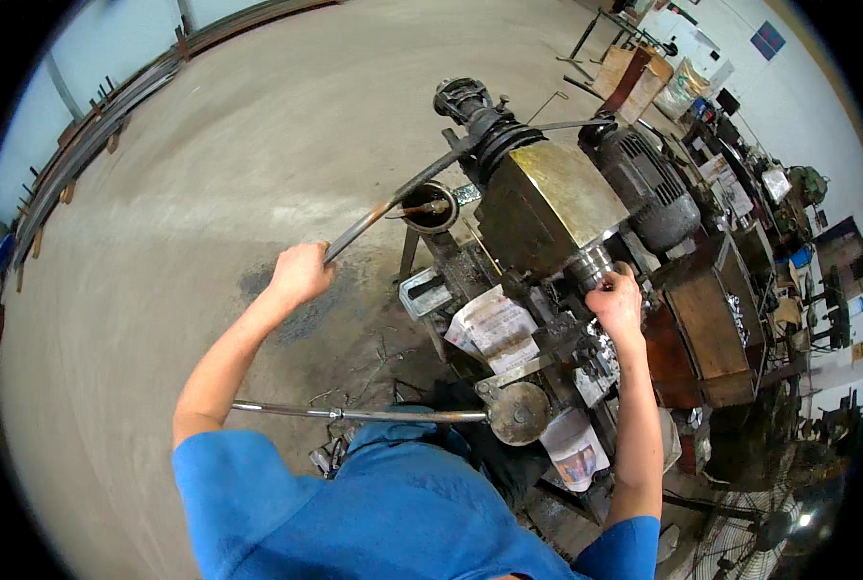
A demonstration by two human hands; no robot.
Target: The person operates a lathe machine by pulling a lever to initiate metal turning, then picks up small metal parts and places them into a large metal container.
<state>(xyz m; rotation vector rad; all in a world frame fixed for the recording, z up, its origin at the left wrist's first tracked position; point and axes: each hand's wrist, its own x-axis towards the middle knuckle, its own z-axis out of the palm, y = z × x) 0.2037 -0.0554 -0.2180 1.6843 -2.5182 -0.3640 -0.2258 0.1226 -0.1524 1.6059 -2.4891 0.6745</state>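
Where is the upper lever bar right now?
In the head view, just left of centre: the upper lever bar slants up rightward from the left hand, passing above the round pot.

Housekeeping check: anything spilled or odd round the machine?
Yes: a dark patch on the pale floor beside the machine, showing beneath the left hand; possibly oil, can't confirm. Loose scraps also litter the floor, nearer the person.

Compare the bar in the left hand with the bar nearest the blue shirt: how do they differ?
The upper bar slants steeply across the picture; the lower bar runs nearly sideways. The left hand grips the upper bar; no hand touches the lower bar. Both are long, slim and metallic.
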